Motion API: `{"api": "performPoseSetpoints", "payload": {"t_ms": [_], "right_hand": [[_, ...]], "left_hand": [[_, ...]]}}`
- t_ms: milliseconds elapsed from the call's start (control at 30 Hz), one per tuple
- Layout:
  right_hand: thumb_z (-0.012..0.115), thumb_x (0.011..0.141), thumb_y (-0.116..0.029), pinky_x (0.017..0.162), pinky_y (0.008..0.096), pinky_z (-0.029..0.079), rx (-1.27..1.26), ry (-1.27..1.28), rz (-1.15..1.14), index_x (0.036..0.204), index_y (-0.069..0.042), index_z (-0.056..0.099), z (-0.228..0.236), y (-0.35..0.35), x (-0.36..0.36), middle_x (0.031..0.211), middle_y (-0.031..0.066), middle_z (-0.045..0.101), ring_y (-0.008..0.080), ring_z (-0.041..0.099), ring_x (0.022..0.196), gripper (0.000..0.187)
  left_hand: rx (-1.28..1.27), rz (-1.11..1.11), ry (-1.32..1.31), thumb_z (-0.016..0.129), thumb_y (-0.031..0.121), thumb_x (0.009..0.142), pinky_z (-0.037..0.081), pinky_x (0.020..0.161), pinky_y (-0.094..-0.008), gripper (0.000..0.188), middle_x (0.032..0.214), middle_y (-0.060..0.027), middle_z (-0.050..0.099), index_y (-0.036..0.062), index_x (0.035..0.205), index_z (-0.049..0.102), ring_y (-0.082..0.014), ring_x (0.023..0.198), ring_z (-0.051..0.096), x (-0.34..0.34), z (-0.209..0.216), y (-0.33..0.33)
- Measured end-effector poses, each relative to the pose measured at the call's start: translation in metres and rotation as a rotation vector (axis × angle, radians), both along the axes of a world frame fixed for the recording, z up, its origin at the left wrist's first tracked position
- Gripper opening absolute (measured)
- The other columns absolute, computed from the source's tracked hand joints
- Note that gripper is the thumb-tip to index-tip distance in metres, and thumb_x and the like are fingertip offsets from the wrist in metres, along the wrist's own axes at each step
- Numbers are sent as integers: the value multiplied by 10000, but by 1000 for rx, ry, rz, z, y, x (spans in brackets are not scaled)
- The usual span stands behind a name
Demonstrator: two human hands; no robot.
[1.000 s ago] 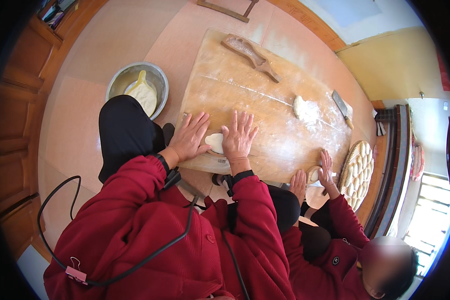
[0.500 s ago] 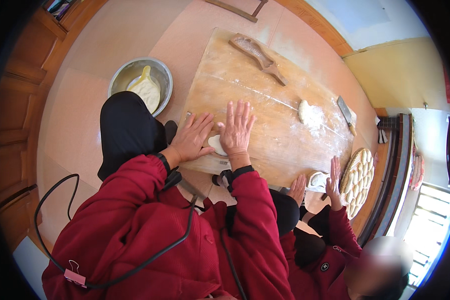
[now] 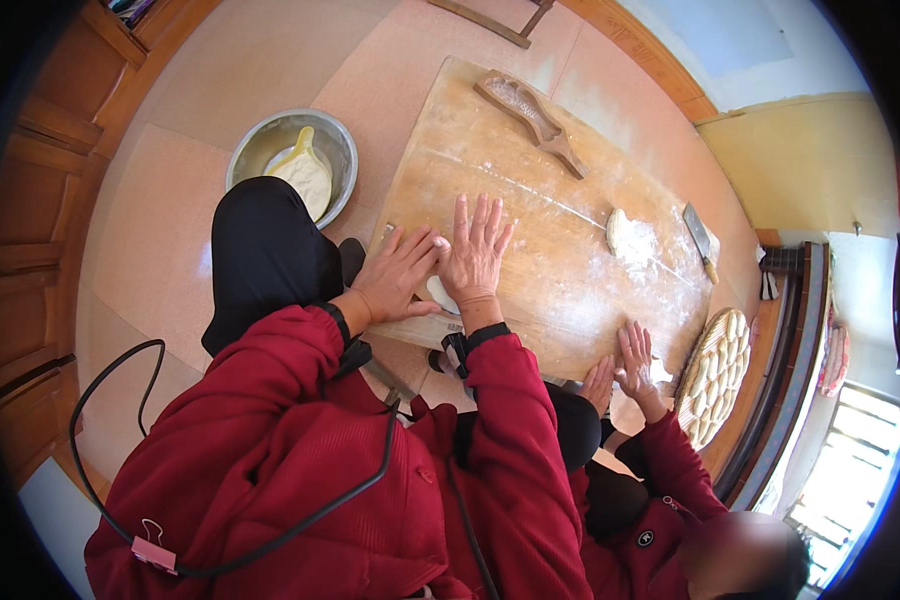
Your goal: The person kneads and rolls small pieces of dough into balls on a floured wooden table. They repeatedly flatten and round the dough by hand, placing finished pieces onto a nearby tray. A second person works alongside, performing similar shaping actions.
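Note:
Both my hands lie flat near the left front edge of a floured wooden board (image 3: 540, 290). A small pale piece of dough (image 3: 442, 294) shows between and partly under them. My left hand (image 3: 400, 277) is open at the dough's left side, fingertips close to my right hand. My right hand (image 3: 474, 256) is open too, fingers stretched away from me, its palm edge against the dough. What lies under the palms is hidden.
A co-worker's hands (image 3: 635, 358) work over dough (image 3: 660, 371) at the right corner. The board bears a carved wooden mould (image 3: 530, 115), a floured dough lump (image 3: 622, 232) and a cleaver (image 3: 697, 232). A metal basin (image 3: 344, 150) holds a yellow scoop (image 3: 305, 148). A tray of shaped pieces (image 3: 715, 375) stands right.
My hands have come closer together over the dough, the left shifting right. The co-worker's right hand has moved left, toward their other hand. The whole view has shifted slightly.

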State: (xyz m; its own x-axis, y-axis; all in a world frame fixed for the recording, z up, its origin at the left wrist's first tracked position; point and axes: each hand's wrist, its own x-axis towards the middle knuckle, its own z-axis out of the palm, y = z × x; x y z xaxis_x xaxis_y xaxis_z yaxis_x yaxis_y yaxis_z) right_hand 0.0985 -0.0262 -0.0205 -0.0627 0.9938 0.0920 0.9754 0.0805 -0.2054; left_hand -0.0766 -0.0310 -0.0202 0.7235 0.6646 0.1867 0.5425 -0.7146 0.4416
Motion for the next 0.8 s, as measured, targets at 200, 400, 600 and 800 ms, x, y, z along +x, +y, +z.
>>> {"api": "performPoseSetpoints", "payload": {"t_ms": [200,400,600,800], "right_hand": [[476,950,-494,1149,643,79,-19,-21,-28,1540,-111,254,4,1,1,1580,219,215,427,101,1481,738],[502,926,-485,1142,650,89,-46,-22,76,1538,-110,266,9,-18,-4,1574,216,233,426,116,1480,756],[479,934,-501,1139,655,95,98,-56,74,1532,-110,287,1,-25,-6,1574,215,233,429,128,1476,739],[455,948,-499,1149,635,101,-88,-4,52,1537,-107,270,10,-16,-3,1581,217,218,423,129,1479,731]], "left_hand": [[-3,-14,26,638,660,755,167,1168,-549,1003,1498,-214,367,-36,1426,372,-374,1445,256,0,2,1],[7,-26,115,643,680,732,152,1169,-557,1009,1524,-214,332,-19,1420,404,-369,1455,232,0,0,0],[-10,-35,100,650,666,736,141,1171,-559,980,1533,-214,318,-18,1402,431,-366,1455,231,1,-3,1],[-24,-54,154,678,628,736,155,1170,-552,965,1531,-219,317,-19,1404,422,-367,1453,231,0,6,2]]}}
